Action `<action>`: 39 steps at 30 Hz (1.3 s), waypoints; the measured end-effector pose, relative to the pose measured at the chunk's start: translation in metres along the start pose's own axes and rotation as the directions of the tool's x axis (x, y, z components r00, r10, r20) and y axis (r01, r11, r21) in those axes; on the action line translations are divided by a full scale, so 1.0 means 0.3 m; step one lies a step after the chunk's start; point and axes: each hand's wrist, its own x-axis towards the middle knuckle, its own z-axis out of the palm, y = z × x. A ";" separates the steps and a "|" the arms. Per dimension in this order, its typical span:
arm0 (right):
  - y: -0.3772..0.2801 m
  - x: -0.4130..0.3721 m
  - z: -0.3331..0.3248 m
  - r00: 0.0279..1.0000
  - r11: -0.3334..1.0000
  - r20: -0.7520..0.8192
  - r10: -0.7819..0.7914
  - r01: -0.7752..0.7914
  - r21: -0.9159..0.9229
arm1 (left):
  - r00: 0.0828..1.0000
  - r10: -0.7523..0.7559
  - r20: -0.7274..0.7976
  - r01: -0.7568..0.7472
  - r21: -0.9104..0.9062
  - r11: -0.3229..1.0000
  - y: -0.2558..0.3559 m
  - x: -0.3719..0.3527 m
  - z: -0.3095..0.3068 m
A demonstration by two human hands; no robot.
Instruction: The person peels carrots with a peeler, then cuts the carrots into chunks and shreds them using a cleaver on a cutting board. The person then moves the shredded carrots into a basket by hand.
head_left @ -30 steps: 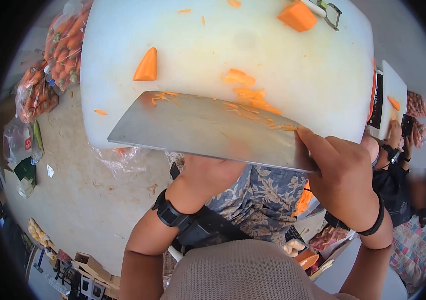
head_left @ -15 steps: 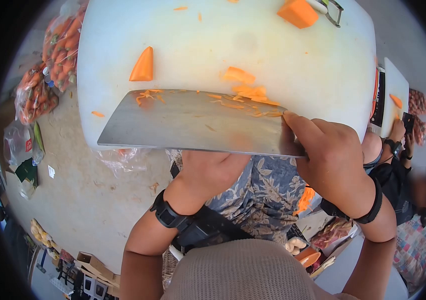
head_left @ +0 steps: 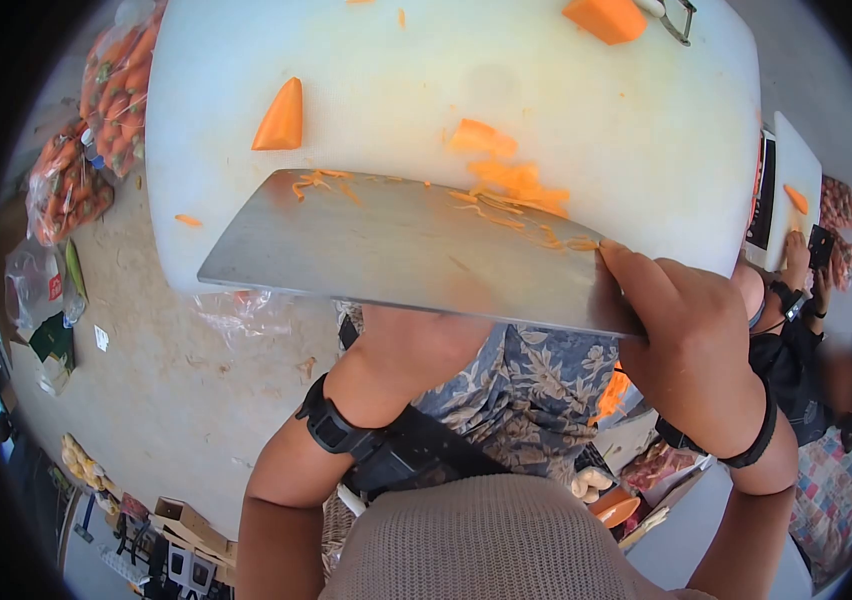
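Observation:
My right hand [head_left: 686, 340] grips a wide steel cleaver [head_left: 406, 245] at its handle end, the blade lying flat-on toward me over the near edge of a big white cutting board [head_left: 566, 110]. Carrot shreds stick to the blade's far edge. My left hand [head_left: 416, 350] sits under the blade with its fingers hidden behind it. On the board lie a carrot wedge [head_left: 280, 117], a heap of thin carrot slices [head_left: 516, 178] right by the blade, and a thick carrot chunk [head_left: 604, 18] at the far edge.
Bags of carrots [head_left: 116, 90] lie on the concrete floor to the left. A peeler [head_left: 681, 15] rests at the board's far right corner. Another person [head_left: 816, 370] sits at the right with a second white board [head_left: 796, 180]. Crates and food packets lie below.
The cleaver has shifted a little to the right and tilted, its handle end dropping lower with my right hand. The carrot pieces stay where they were on the board.

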 end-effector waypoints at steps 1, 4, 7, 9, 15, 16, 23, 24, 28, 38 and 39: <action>0.002 0.018 0.006 0.999 0.999 -0.020 -0.032 0.032 -0.028 | 0.999 -0.047 -0.002 0.047 -0.061 0.997 0.002 0.014 -0.006; 0.022 0.070 0.072 0.992 0.996 -0.106 -0.073 0.077 0.042 | 1.000 0.000 -0.003 -0.001 -0.042 0.999 0.004 0.045 -0.019; 0.012 0.079 0.063 0.994 0.996 -0.082 -0.075 0.079 0.040 | 0.996 0.034 -0.079 -0.033 0.013 0.999 0.015 0.058 -0.014; 0.006 0.074 0.053 0.994 0.996 -0.077 -0.084 0.086 0.030 | 0.998 0.017 -0.065 -0.018 -0.018 1.000 0.011 0.046 -0.009; -0.010 -0.012 -0.022 0.999 0.999 -0.028 -0.035 0.034 -0.041 | 0.997 -0.005 -0.077 0.000 -0.068 0.998 0.007 0.035 0.000; 0.001 -0.022 -0.024 0.999 0.998 -0.031 -0.034 0.033 -0.048 | 0.993 0.039 -0.113 -0.045 -0.054 0.997 0.007 0.048 -0.004; 0.013 0.005 0.022 0.998 0.998 0.045 0.053 -0.051 -0.048 | 0.993 0.063 -0.103 -0.068 -0.052 0.996 0.009 0.056 -0.016; 0.016 0.022 0.037 0.997 0.997 0.045 0.058 -0.056 -0.049 | 0.998 0.036 -0.054 -0.039 -0.055 0.998 0.009 0.049 -0.019; 0.009 0.059 0.060 0.999 0.999 0.036 -0.009 0.007 0.052 | 0.997 0.044 -0.065 -0.045 -0.022 0.999 0.002 0.039 -0.003; -0.001 -0.022 -0.035 0.999 0.999 -0.004 -0.037 0.037 -0.011 | 0.997 0.070 -0.019 -0.069 0.068 0.995 -0.004 -0.008 0.008; 0.000 -0.023 -0.034 0.999 0.999 0.004 -0.031 0.032 -0.026 | 1.000 0.007 -0.014 -0.006 0.040 0.999 0.001 -0.012 0.011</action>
